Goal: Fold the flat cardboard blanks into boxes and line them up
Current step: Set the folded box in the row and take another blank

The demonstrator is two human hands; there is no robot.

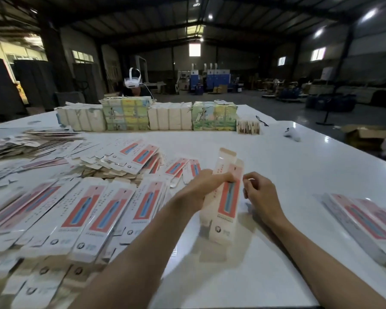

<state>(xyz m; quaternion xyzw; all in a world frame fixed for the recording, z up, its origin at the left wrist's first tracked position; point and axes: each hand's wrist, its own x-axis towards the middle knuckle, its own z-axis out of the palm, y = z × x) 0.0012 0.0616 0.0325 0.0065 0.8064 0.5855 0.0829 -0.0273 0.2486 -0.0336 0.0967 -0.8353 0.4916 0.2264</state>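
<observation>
I work in a big factory hall: dark steel-trussed roof (198,23) overhead, blue machines (210,79) at the far wall, stacked goods (321,90) along the right, heaps of flat box blanks (80,210) on my white table (299,175).

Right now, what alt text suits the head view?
The left hand holds a part-folded carton upright at a white table, the right hand close beside its edge. Flat blanks lie spread to the left; a row of cartons lies at right.

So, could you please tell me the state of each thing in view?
box: standing on end, top flap open
left hand: grips the box
right hand: fingers curled beside the box, contact unclear
blanks: flat, overlapping, at left
boxes at right: lying side by side
</observation>
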